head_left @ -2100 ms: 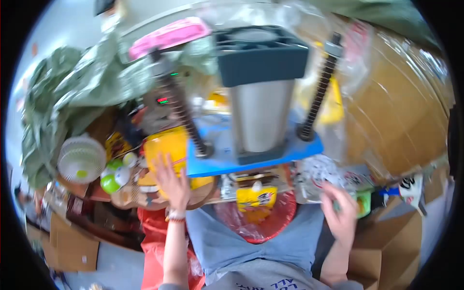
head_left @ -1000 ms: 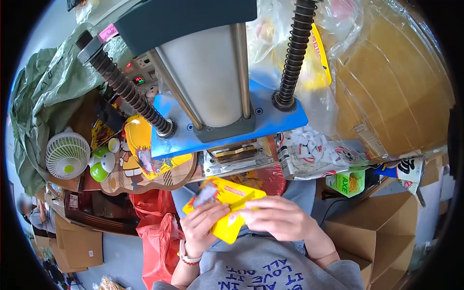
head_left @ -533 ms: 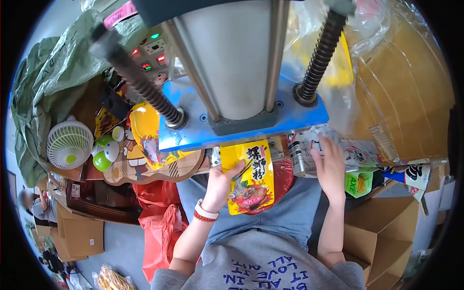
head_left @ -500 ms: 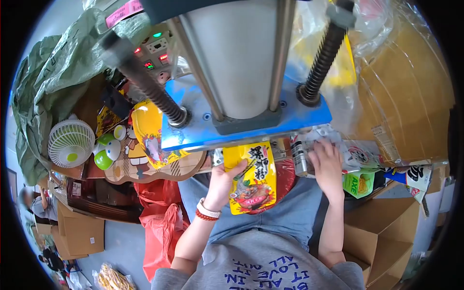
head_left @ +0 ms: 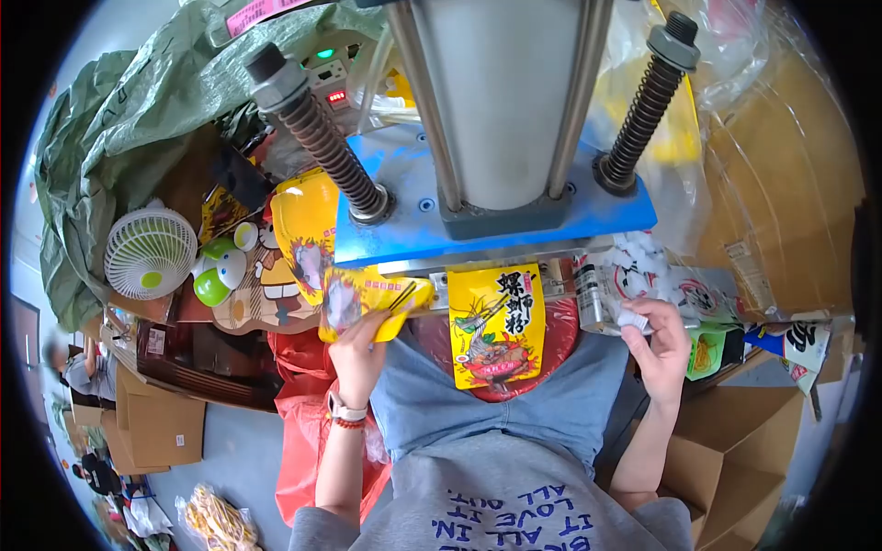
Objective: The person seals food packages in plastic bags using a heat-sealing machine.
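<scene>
A yellow printed pouch (head_left: 497, 326) lies under the front edge of the blue press plate (head_left: 496, 216), over a round red surface (head_left: 560, 335). My left hand (head_left: 358, 354) grips a second yellow pouch (head_left: 372, 301) by its lower edge, left of the first. My right hand (head_left: 660, 344) holds a small white piece (head_left: 632, 320) between thumb and fingers, beside the metal cylinder (head_left: 591, 298) and a heap of small white pieces (head_left: 638, 266).
A white and green fan (head_left: 152, 250) and more yellow pouches (head_left: 299, 220) are at the left. Open cardboard boxes (head_left: 726, 441) stand at the lower right. Red bags (head_left: 308, 432) hang beside my left leg. A person (head_left: 87, 367) is at the far left.
My left hand has let go of the central pouch and moved left, where it now grips another one. My right hand has come back from the white pieces with one in its fingers.
</scene>
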{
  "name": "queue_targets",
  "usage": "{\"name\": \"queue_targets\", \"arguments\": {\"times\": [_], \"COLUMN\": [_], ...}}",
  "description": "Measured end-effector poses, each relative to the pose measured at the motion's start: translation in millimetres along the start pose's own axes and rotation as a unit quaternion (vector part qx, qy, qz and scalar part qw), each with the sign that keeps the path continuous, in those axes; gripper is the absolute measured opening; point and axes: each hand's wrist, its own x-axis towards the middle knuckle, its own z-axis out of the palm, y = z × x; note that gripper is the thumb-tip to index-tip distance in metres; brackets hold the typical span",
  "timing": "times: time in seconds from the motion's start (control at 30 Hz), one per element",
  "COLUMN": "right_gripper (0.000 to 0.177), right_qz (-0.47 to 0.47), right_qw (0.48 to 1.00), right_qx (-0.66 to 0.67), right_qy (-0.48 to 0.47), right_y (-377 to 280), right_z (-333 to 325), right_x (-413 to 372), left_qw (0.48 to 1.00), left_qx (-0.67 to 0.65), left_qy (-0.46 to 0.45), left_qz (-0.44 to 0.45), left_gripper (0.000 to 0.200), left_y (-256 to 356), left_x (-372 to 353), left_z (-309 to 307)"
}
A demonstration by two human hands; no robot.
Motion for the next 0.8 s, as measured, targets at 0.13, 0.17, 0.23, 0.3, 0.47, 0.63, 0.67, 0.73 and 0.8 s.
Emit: {"name": "queue_targets", "arguments": {"times": [0.13,0.17,0.23,0.3,0.47,0.63,0.67,0.73,0.8], "right_gripper": [0.024,0.021,0.022,0.027,0.037,0.058,0.062,0.075,0.064], "right_qz": [-0.229,-0.245,-0.169,-0.248,-0.385,-0.287,-0.263,-0.22,-0.182], "right_qw": [0.968,0.965,0.977,0.95,0.882,0.924,0.934,0.947,0.96], "right_qx": [-0.103,-0.097,-0.11,-0.161,-0.202,-0.166,-0.191,-0.216,-0.213], "right_qy": [-0.026,-0.017,-0.066,-0.096,-0.18,-0.192,-0.148,-0.088,-0.002], "right_y": [-42,-49,-58,-42,-60,-48,-40,-32,-37], "right_z": [22,36,60,78,70,64,67,59,36], "right_x": [-6,-8,-11,-3,-8,-2,5,12,8], "left_qw": [0.975,0.975,0.984,0.992,0.976,0.931,0.911,0.837,0.733], "left_qx": [-0.183,-0.189,-0.168,-0.096,-0.095,-0.315,-0.353,-0.462,-0.577], "left_qy": [0.052,0.066,0.064,0.038,-0.034,-0.17,-0.207,-0.204,-0.179], "left_qz": [-0.117,-0.093,-0.021,0.066,0.194,0.072,-0.042,-0.211,-0.314], "left_gripper": [0.03,0.033,0.043,0.045,0.035,0.02,0.018,0.021,0.021], "left_y": [48,59,88,101,129,125,123,120,117], "left_x": [-3,-7,-6,-6,-2,0,0,1,21], "left_z": [-28,-30,-38,-39,-58,-25,-8,27,38]}}
